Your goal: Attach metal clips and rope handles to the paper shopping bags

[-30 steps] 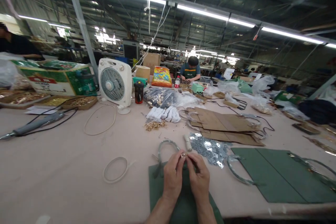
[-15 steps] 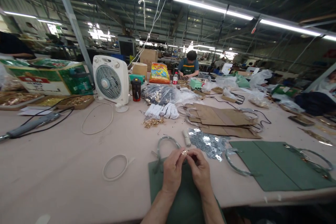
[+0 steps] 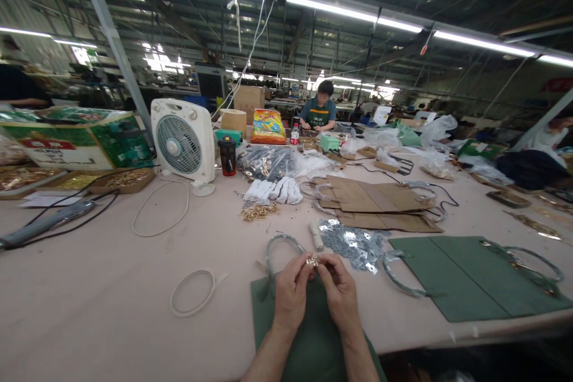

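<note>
Head view: can spot letters on apron (image 3: 321, 119) of co-worker (image 3: 306, 111), upper ctr, but too small to read for sure. Same w/ bright bag (image 3: 267, 127) just left of there: busy print, can't spell out. Also pale lettering on dark cup (image 3: 228, 156), left of ctr, & red label w/ white script on green-and-white carton (image 3: 67, 144), L side of frame; can't read either. Can tell red on bottle (image 3: 294, 135) label, w/o any words.

Cut off by L edge: grey tool (image 3: 49, 225). Cut off by bottom edge, & partly covered by hands and forearms: green bag (image 3: 316, 334), lower ctr. Can't make out exact shape of small gold metal piece (image 3: 312, 262), part hidden by fingertips.

With left hand (image 3: 289, 295), lower ctr: pinching gold metal piece betw. thumb & index, other fingers curled in. With right hand (image 3: 340, 292): pinching same pc. from other side, tips nearly meeting. Held over top part of green bag, near pale stick (image 3: 316, 237) & silver plates (image 3: 353, 245), ctr right.
</note>
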`<state>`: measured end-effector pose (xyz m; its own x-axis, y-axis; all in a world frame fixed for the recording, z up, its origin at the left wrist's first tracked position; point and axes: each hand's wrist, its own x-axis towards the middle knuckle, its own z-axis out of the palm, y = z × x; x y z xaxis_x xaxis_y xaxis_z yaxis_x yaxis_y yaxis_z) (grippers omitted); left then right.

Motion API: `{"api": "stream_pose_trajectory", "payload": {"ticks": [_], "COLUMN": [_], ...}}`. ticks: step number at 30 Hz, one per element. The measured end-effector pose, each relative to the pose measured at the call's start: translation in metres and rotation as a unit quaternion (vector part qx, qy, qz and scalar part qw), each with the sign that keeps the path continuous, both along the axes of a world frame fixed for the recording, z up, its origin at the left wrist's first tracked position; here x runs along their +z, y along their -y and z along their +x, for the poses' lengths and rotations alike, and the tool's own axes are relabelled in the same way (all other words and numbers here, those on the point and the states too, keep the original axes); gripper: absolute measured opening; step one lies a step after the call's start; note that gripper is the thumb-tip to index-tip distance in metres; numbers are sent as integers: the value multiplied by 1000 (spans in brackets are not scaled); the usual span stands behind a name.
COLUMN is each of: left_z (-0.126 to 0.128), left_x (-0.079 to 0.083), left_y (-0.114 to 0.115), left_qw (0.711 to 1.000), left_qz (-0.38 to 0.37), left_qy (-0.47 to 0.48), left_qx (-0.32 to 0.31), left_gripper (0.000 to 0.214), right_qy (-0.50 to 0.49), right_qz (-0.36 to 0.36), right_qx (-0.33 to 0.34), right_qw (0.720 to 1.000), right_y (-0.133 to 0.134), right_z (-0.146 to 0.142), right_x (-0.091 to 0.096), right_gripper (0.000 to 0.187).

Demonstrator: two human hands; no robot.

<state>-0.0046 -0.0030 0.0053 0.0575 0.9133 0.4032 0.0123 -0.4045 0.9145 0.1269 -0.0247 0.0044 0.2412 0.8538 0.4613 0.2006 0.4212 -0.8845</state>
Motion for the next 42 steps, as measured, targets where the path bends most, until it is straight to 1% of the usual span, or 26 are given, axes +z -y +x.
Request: {"api": "stream_pose_trajectory", "payload": {"ticks": [4,9,13,16,23,26,28,31,33,35,37,42], "left_z": [1,0,1,2,5,6,5,4,4,3,3,3], "left_x": [-1,-4,-2,2,4,2,1,1,2,3,3,2], "left_y": [1,1,3,5,7,6,5,3,3,4,6,12], "left_qw": [1000,999,997,996,992,993,995,996,997,997,997,993], "left_qz": [8,34,49,63,97,97,87,83,76,63,60,91], "left_qy": [0,-39,-55,-61,-71,-60,-42,-21,-15,-14,-14,-38], "left_qx": [-26,-2,-10,-16,-30,-29,-25,-18,-27,-44,-55,-67], "left_gripper": [36,35,31,30,28,26,26,26,27,27,28,34], "right_qy": [-3,-11,10,16,-20,-61,-127,-233,-262,-271,-285,-321], "right_qz": [-10,-31,-24,-32,-66,-73,-81,-118,-151,-174,-182,-190], "right_qx": [-11,9,-16,-28,-9,-5,4,53,89,111,114,106], "right_qw": [1000,999,1000,999,998,995,989,964,949,940,934,922], "right_y": [-1,-2,0,2,3,2,1,0,0,0,0,2], "right_z": [4,6,6,6,9,8,6,1,-2,-4,-3,5], "right_x": [2,0,0,2,3,-1,-4,-7,-8,-9,-10,-10], "right_gripper": [19,19,21,23,31,31,34,49,57,54,49,41]}}
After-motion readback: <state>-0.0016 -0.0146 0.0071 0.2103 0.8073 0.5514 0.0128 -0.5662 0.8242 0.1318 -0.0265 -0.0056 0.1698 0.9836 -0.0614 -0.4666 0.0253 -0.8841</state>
